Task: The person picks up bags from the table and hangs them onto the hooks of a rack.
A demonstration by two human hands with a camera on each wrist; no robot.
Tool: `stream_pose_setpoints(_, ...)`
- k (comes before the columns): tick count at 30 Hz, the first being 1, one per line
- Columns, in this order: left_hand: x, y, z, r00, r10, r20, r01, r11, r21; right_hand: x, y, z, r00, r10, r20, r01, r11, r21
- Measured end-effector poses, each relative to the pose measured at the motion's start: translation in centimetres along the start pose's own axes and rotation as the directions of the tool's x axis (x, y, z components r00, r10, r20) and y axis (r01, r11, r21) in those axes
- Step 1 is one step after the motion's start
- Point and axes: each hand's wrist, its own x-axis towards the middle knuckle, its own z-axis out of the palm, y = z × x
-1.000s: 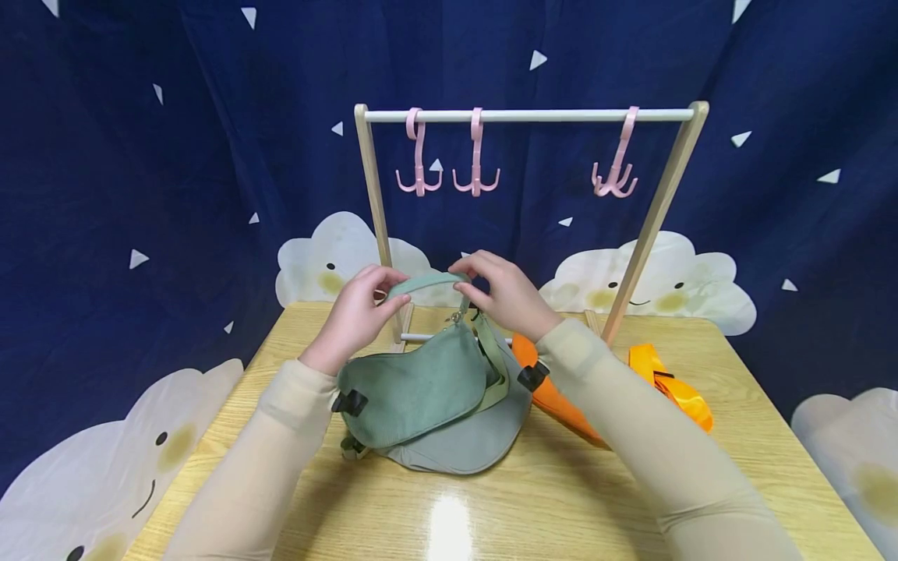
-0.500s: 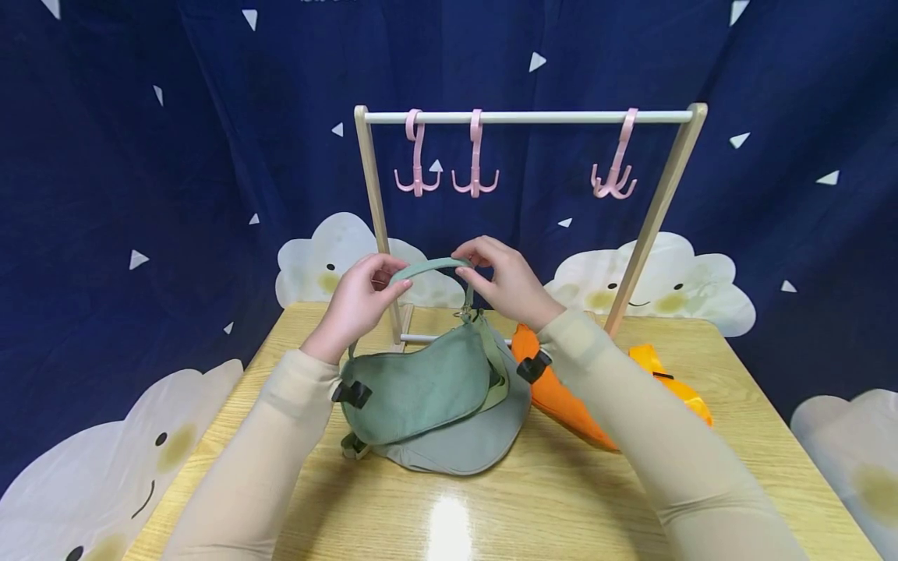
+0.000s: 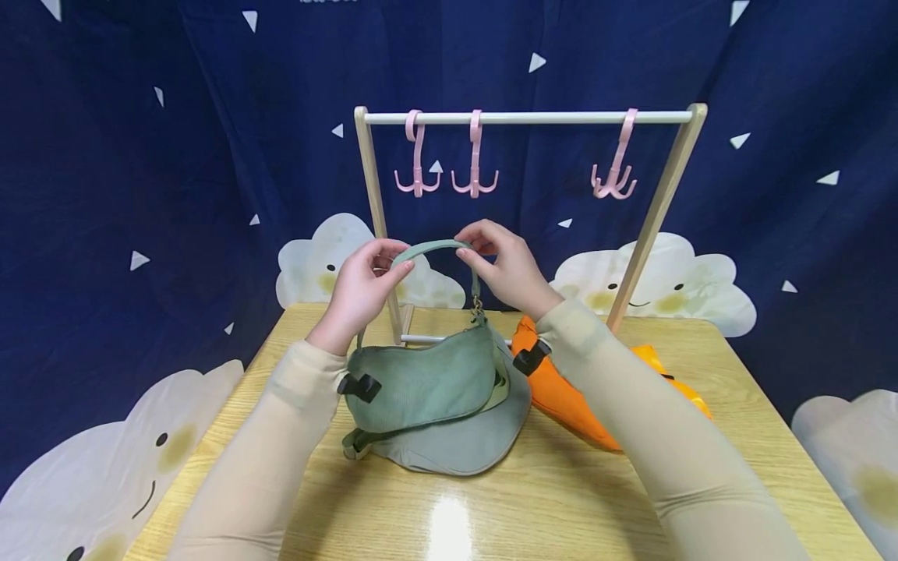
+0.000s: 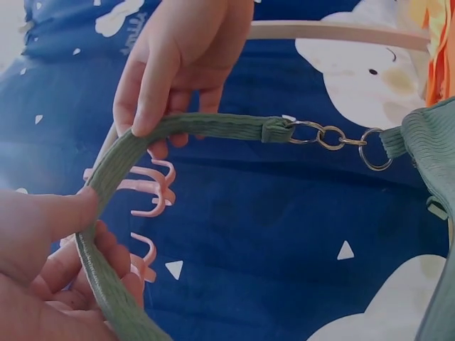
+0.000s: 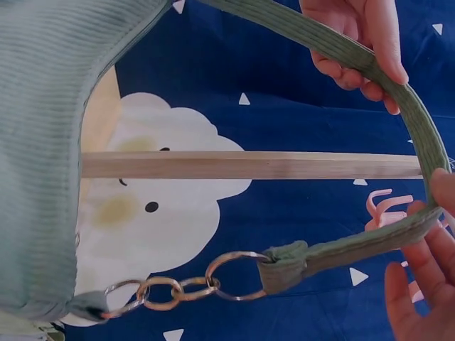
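A green corduroy shoulder bag [image 3: 424,382] hangs by its strap, in front of a larger grey-green bag [image 3: 463,448] on the table. My left hand [image 3: 365,284] pinches the strap [image 4: 114,167] between thumb and fingers on the left side of its arch. On the right side, my right hand [image 3: 507,265] pinches the same strap. Metal chain links [image 5: 174,291] join the strap's end to the bag body. Whether the green bag's bottom touches the bag behind it, I cannot tell.
A wooden rack [image 3: 655,218] with a white rail [image 3: 547,118] stands at the back. Pink hooks [image 3: 475,156] hang from the rail, two at left and one [image 3: 614,160] at right. An orange bag [image 3: 568,397] lies right of the bags, partly behind my right arm.
Both hands have raised the strap, drawing it into a taller arch. The green bag has shifted slightly up and to the right; the grey-green bag stays put.
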Motion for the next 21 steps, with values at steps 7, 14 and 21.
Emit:
stream_pose_setpoints(7, 0.4, 0.6, 0.2, 0.999, -0.021, -0.03, 0.019, 0.999, -0.043, 0.6, -0.3, 0.0, 0.998, 0.035, -0.051, -0.033, 0.998, 0.044)
stream_pose_setpoints(14, 0.9, 1.1, 0.2, 0.998, -0.028, -0.062, 0.025, 0.998, -0.058, 1.2, -0.4, -0.1, 0.994, 0.085, -0.072, -0.079, 0.994, 0.078)
stream_pose_setpoints(21, 1.6, 1.3, 0.4, 0.996, -0.031, -0.082, 0.023, 0.995, -0.094, 2.1, -0.5, -0.1, 0.988, 0.105, -0.114, -0.093, 0.99, 0.105)
